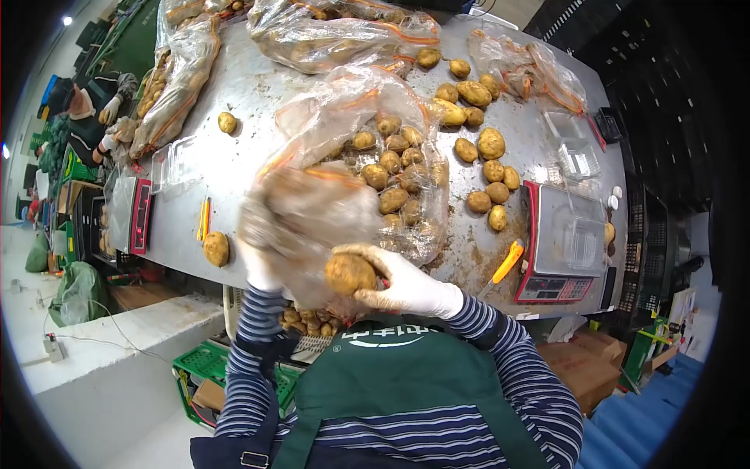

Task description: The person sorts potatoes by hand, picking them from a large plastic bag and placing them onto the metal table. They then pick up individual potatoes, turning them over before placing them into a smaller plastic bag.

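My right hand [406, 283], in a white glove with soiled fingertips, is closed around a large brown potato [349, 274] in front of my apron. My left hand [260, 270], also gloved, is at the near end of a clear plastic bag [312, 223] with orange edging. The bag's bunched end is lifted and smeared by motion; it moves with my left hand, whose fingers are hidden behind the blur. Several potatoes [392, 162] lie inside the bag's far part on the metal table [258, 160]. Below my hands, more potatoes [312, 320] sit in a crate.
Loose potatoes [491, 143] lie right of the bag. A red scale [558, 242] and an orange utility knife [508, 262] are at the right; another scale [133, 215] is at the left. More filled bags [328, 35] lie farther back. A co-worker [90, 109] is at the far left.
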`<state>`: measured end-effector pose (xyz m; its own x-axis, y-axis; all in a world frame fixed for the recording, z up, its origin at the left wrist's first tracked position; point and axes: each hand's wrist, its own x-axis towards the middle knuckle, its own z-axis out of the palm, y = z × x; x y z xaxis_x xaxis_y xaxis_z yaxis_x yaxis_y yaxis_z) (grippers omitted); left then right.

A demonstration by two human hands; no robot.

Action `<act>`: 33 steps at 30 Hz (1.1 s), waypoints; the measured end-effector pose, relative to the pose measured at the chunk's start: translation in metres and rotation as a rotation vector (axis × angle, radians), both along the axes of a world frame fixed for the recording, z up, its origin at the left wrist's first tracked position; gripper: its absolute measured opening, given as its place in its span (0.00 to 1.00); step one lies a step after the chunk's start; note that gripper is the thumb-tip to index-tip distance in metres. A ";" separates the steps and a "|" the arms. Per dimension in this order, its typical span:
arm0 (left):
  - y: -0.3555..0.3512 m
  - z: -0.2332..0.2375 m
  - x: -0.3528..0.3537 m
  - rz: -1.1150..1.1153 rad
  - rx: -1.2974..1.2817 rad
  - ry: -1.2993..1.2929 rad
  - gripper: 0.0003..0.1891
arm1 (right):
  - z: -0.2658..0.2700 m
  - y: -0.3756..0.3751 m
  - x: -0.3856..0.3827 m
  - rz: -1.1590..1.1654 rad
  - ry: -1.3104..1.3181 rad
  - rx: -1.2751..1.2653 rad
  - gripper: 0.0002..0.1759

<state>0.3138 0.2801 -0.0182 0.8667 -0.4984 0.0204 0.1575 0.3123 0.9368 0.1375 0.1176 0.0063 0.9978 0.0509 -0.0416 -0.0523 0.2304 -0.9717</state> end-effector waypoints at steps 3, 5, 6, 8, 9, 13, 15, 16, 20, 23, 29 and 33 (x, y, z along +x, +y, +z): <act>0.076 -0.022 0.107 0.107 -0.061 -0.280 0.19 | -0.008 0.034 0.011 0.200 -0.066 -0.266 0.39; 0.047 0.042 0.101 0.599 -0.034 -0.500 0.16 | -0.052 0.077 0.013 0.310 -0.157 -0.245 0.40; 0.062 0.037 0.115 0.480 -0.137 -0.589 0.16 | -0.055 0.071 0.020 0.464 -0.052 -0.295 0.40; 0.067 0.039 0.117 0.360 -0.242 -0.673 0.17 | -0.065 0.059 0.028 0.342 -0.013 -0.417 0.27; 0.056 0.041 0.099 0.374 -0.052 -0.736 0.18 | -0.066 0.041 0.032 0.345 0.070 -0.497 0.23; 0.041 -0.020 0.057 0.202 0.516 -0.451 0.21 | -0.122 -0.031 0.038 -0.342 0.162 -0.598 0.17; 0.007 -0.018 0.031 -0.069 0.564 -0.645 0.26 | -0.147 -0.060 0.032 -0.264 0.196 -1.200 0.20; 0.012 -0.053 0.033 -0.094 0.639 -0.605 0.26 | -0.157 -0.062 0.025 -0.228 0.104 -1.287 0.23; -0.002 -0.085 -0.004 -0.221 0.902 -0.827 0.29 | -0.138 -0.042 -0.021 0.037 0.043 -1.373 0.29; 0.002 -0.111 -0.031 -0.505 1.114 -1.054 0.30 | -0.138 -0.021 -0.049 0.231 -0.075 -1.220 0.26; 0.030 -0.105 -0.021 -0.543 1.220 -1.042 0.18 | -0.114 -0.047 -0.061 0.104 0.014 -1.078 0.16; 0.052 -0.108 -0.001 -0.517 1.262 -0.893 0.16 | -0.135 -0.052 -0.027 -0.059 0.055 -1.237 0.15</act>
<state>0.3127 0.3325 -0.1266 0.5488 -0.8045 -0.2272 -0.7066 -0.5917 0.3881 0.1108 0.0653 -0.1284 0.9927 -0.0973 -0.0714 -0.1204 -0.8364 -0.5348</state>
